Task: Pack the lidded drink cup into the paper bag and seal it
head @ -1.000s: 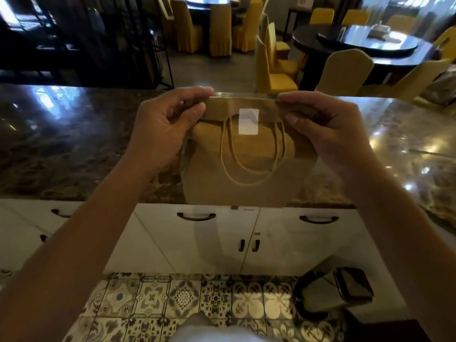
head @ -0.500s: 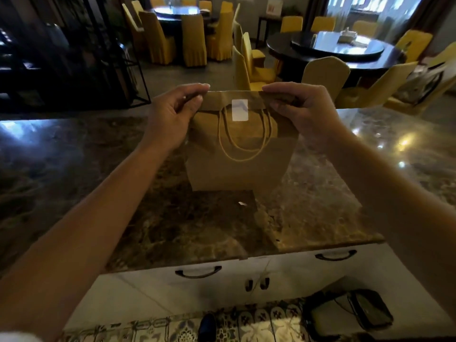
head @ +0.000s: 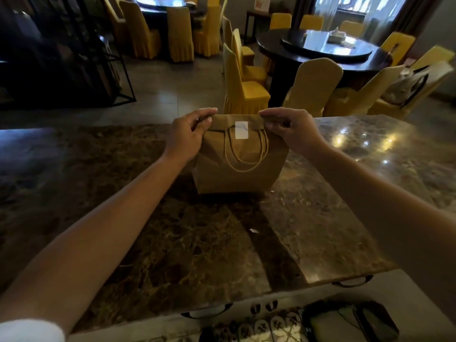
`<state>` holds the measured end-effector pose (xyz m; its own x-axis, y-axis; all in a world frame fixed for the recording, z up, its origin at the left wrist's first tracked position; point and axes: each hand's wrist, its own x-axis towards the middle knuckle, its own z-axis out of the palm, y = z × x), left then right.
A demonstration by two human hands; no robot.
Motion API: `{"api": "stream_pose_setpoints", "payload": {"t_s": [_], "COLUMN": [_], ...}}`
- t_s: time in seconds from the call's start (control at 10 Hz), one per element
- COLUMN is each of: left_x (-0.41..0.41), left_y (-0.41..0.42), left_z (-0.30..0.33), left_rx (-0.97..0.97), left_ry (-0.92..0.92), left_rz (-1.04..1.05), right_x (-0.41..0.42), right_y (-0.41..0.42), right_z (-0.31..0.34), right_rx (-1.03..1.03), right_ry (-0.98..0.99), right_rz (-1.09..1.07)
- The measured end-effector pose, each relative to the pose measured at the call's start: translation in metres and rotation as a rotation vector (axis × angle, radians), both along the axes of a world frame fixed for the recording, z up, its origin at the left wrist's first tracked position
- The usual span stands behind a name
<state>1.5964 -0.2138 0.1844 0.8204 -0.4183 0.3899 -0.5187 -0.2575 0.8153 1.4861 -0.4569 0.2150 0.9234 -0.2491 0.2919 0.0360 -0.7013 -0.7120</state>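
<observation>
Brown paper bag (head: pixel 237 166) on the marble counter (head: pixel 172 243) is pinched at its folded top by left hand (head: pixel 187 137) and right hand (head: pixel 291 132), either side of the white sticker (head: pixel 241 130).

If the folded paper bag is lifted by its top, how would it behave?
The paper bag looks thin and creased, so it would probably flex. The white sticker likely keeps the fold shut. Standing upright with a narrow base, it might tip if pushed.

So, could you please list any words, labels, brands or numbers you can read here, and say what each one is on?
None can be read.
White sticker on the paper bag: looks blank, no print visible.
Paper bag itself: plain brown, no logo showing.
Sign on the far side table: orange marks, too small and blurred to read.
</observation>
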Motion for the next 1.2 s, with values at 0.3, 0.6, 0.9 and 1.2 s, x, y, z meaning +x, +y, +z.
{"api": "stream_pose_setpoints", "payload": {"t_s": [0.3,0.6,0.9,1.2], "left_x": [0.011,0.013,0.003,-0.022], "left_y": [0.001,-0.006,-0.012,-0.017], "left_z": [-0.021,-0.015,0.007,0.054], "left_rx": [0.026,0.136,0.153,0.343], "left_ry": [0.006,0.075,0.048,-0.318], "left_rz": [0.016,-0.023,0.019,0.124], "right_x": [0.011,0.017,0.019,-0.005], "right_y": [0.001,0.007,0.009,0.006], "right_z": [-0.017,-0.020,-0.006,0.027], "right_rx": [-0.009,-0.023,-0.120,-0.094], "right_ry": [0.055,0.064,0.067,-0.051], "right_rz": [-0.010,-0.088,-0.192,-0.198]}}
